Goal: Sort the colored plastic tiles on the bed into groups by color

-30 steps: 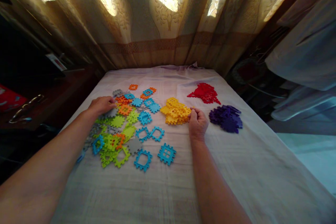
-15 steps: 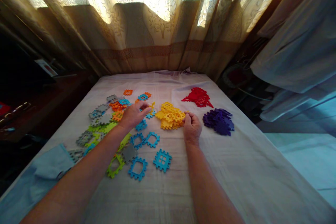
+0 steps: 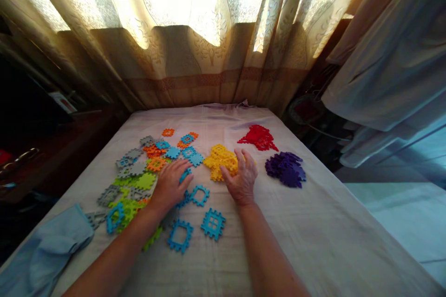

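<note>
My left hand (image 3: 171, 184) is over the mixed pieces, fingers curved and thumb apart, beside a blue interlocking tile (image 3: 185, 174) that shows between thumb and fingers; no grip on it can be seen. My right hand (image 3: 242, 180) has its fingers spread and rests against the right side of a heap of yellow interlocking tiles (image 3: 219, 160), hiding part of it. Behind that heap lies a red tile pile (image 3: 259, 137). A purple tile pile (image 3: 285, 169) sits to the right of my right hand.
Blue square tiles (image 3: 213, 223) lie in front of my hands. Orange tiles (image 3: 168, 132), green tiles (image 3: 144, 181) and grey tiles (image 3: 108, 195) are strewn on the left. A light blue cloth (image 3: 52, 250) lies at the bed's left edge. Curtains (image 3: 209, 60) hang behind.
The yellow piece in my left hand has been let go, and that hand has moved back toward the blue tiles. My right hand has opened from a closed grip beside the yellow heap.
</note>
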`<state>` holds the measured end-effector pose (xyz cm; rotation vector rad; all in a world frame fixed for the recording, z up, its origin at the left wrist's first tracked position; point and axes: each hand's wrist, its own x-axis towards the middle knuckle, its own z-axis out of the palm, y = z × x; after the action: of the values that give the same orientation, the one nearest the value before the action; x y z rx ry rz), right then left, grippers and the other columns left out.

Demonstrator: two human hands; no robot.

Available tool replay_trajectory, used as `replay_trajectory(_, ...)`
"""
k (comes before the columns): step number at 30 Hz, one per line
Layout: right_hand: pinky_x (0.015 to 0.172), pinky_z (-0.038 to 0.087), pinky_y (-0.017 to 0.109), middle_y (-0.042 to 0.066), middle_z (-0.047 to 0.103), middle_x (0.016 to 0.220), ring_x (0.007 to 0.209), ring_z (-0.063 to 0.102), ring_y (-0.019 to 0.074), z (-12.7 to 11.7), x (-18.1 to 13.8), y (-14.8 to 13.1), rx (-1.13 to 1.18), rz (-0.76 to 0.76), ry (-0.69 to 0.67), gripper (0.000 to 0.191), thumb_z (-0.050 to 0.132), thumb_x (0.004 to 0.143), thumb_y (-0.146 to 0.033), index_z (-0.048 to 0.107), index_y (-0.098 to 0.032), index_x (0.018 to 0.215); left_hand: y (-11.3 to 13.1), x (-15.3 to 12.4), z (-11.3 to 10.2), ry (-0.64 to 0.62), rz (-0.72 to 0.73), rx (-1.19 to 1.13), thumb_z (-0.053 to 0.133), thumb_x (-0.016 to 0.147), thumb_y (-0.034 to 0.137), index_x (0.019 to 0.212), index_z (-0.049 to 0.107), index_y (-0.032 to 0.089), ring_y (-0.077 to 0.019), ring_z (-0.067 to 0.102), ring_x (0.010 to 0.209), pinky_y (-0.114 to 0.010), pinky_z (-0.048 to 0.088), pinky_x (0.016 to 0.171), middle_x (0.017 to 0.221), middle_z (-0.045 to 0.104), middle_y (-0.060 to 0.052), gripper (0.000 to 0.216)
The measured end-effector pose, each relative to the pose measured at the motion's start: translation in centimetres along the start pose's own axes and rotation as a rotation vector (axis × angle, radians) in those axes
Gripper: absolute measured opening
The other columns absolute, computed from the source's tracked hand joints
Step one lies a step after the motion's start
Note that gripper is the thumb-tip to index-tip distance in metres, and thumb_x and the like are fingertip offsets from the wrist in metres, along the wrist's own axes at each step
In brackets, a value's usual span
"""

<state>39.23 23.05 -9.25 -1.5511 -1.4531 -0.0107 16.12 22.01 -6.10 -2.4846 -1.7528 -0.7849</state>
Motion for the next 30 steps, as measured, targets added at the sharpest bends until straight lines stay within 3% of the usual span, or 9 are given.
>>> replay_trajectory(5,0.112,0.017,0.062,0.013,0.032,0.157,0.146,0.02,0.0368,-0.3,-0.6,-1.7,-0.296,-0.058,-0.387,0.074,0.066,0.076,-0.058,0.048,-0.033,0.143,-2.3,-6.4,-1.8,-0.035,-0.138,0.164,0.049,0.092,0.042,0.121,0.066,0.025,-0.0304,0.054,0.128,-0.056,0.036,0.111,0.132,0.065,-0.01,0.037)
replay_trajectory(11,0.112,0.012,0.065,0.01,0.028,0.161,0.147,0.019,0.036,-0.1,-0.1,-2.8,-0.421,-0.056,-0.594,0.069,0.06,0.083,-0.058,0.043,-0.037,0.147,-1.9,-7.5,-2.1,-0.034,-0.188,0.152,0.049,0.092,0.038,0.116,0.068,0.026,-0.029,0.057,0.126,-0.054,0.037,0.11,0.132,0.065,-0.009,0.032)
replay_trajectory(17,0.112,0.012,0.066,0.013,0.032,0.159,0.146,0.025,0.0344,2.6,1.8,-3.4,-0.472,-0.029,-0.594,0.064,0.053,0.088,-0.059,0.044,-0.034,0.147,-1.7,-7.3,-2.3,-0.016,-0.204,0.087,0.05,0.092,0.036,0.114,0.069,0.025,-0.0276,0.059,0.123,-0.052,0.039,0.109,0.131,0.065,-0.009,0.031)
replay_trajectory(24,0.11,0.011,0.07,0.015,0.032,0.158,0.144,0.027,0.0343,7.1,5.1,-4.3,-0.484,0.141,-0.47,0.061,0.049,0.09,-0.058,0.046,-0.032,0.145,-2.0,-7.2,-2.3,-0.017,-0.216,0.055,0.048,0.093,0.037,0.111,0.069,0.025,-0.0279,0.06,0.12,-0.053,0.04,0.108,0.13,0.066,-0.009,0.03)
replay_trajectory(30,0.108,0.01,0.073,0.018,0.03,0.158,0.144,0.025,0.0373,9.8,7.2,-5.9,-0.444,0.29,-0.445,0.064,0.048,0.091,-0.057,0.042,-0.03,0.148,-2.4,-7.2,-2.0,-0.013,-0.218,0.039,0.049,0.093,0.037,0.11,0.07,0.026,-0.0279,0.061,0.119,-0.053,0.04,0.108,0.129,0.067,-0.008,0.029)
